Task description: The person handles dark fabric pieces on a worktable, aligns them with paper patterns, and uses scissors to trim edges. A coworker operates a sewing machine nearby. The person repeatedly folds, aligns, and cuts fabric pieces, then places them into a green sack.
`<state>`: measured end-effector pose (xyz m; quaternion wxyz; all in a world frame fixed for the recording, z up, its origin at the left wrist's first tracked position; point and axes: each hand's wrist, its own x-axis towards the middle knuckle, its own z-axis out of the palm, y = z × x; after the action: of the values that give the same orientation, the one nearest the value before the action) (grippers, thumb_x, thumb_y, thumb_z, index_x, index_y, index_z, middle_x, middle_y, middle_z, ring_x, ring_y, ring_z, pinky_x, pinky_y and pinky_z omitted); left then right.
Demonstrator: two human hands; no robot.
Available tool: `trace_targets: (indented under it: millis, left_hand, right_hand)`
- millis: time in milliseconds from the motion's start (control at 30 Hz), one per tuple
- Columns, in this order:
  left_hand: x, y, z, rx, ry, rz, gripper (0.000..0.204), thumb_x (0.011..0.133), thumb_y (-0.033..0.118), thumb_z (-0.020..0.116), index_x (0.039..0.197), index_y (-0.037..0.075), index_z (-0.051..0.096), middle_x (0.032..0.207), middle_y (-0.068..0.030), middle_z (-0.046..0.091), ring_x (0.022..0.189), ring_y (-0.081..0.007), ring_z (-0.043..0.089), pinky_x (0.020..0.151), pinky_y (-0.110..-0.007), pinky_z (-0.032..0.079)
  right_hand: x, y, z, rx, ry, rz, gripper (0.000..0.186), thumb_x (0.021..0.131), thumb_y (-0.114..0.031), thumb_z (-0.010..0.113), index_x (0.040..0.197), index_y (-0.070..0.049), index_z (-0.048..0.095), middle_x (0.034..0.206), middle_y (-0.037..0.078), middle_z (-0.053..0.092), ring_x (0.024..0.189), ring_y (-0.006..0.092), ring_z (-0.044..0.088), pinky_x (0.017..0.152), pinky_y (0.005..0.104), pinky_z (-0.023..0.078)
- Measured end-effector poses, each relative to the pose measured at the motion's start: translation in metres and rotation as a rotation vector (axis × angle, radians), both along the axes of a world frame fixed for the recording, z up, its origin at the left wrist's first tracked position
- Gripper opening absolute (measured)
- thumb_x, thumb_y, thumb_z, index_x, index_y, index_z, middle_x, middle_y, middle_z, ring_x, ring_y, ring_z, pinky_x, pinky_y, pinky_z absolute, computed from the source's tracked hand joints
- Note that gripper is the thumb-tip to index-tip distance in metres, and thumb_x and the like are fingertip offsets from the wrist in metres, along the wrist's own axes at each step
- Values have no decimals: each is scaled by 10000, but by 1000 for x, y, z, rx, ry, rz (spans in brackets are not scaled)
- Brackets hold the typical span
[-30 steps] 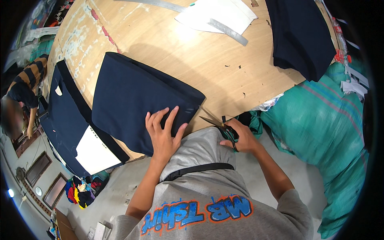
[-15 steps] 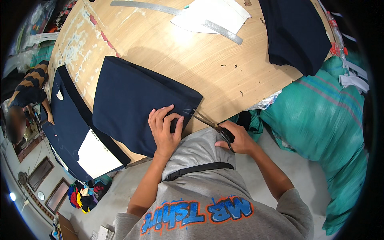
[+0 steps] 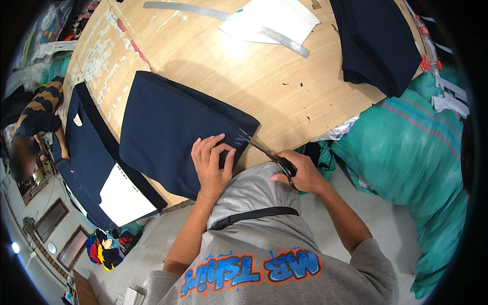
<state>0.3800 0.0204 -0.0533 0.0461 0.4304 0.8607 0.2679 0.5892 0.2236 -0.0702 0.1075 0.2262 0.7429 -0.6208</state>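
A folded piece of dark navy fabric (image 3: pixel 168 122) lies at the table's near edge. My left hand (image 3: pixel 212 165) rests on its near right part, fingers bent and spread, fingertips touching the cloth and holding nothing. In my right hand (image 3: pixel 302 173) is a pair of scissors (image 3: pixel 268 151) with black handles. The blades are slightly apart, and their tips lie over the fabric's right corner, beside faint pale chalk marks. Whether one blade is under a layer of cloth, I cannot tell.
On the wooden table (image 3: pixel 264 86) are a metal ruler (image 3: pixel 284 41), white paper (image 3: pixel 254 23) and another navy piece (image 3: pixel 376 51). A white pattern piece (image 3: pixel 124 198) lies on navy cloth at left, where another person (image 3: pixel 43 114) works. Large green sacks (image 3: pixel 401 137) stand at right.
The scissors have moved up and left, from the fabric's right edge to over its corner, and their blades have parted. My left hand stays nearly in place.
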Motion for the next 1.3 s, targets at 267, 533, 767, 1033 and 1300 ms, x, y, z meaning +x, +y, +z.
trace_targets:
  millis: [267,533,767,1033,1300]
  left_hand:
    - [0,0,0,-11,9,2,155,894,91,838,1004,89,730,1325,-86,713,1267,-320,622,1181,-552,425]
    - [0,0,-1,-24,-2,4,152,897,106,838,1003,93,730,1333,-81,711,1270,-318,620,1187,-548,414]
    - [-1,2,0,-38,-6,4,162,890,111,842,1000,96,725,1325,-79,711,1273,-315,618,1189,-547,413]
    - [0,5,4,-38,20,-6,274,857,167,896,1096,123,768,1341,-69,694,1266,-306,616,1190,-548,409]
    - [0,12,5,-46,77,25,306,834,182,919,1106,149,784,1299,-49,692,1229,-294,612,1151,-535,427]
  right_hand:
    - [-3,10,2,8,11,29,690,841,-536,922,1207,5,700,948,190,696,866,371,704,788,430,558]
    - [-6,16,6,20,-22,70,646,844,-519,925,1177,-8,712,886,185,670,796,386,671,737,421,542]
    - [-5,23,7,29,-53,96,622,842,-494,933,1169,-9,723,886,178,693,793,387,684,739,414,551]
    - [-8,29,7,40,23,122,653,815,-506,947,1156,0,715,906,176,694,815,385,698,756,432,555]
    - [-12,30,9,25,38,97,642,820,-519,938,1121,-8,694,869,173,647,784,383,660,741,441,539]
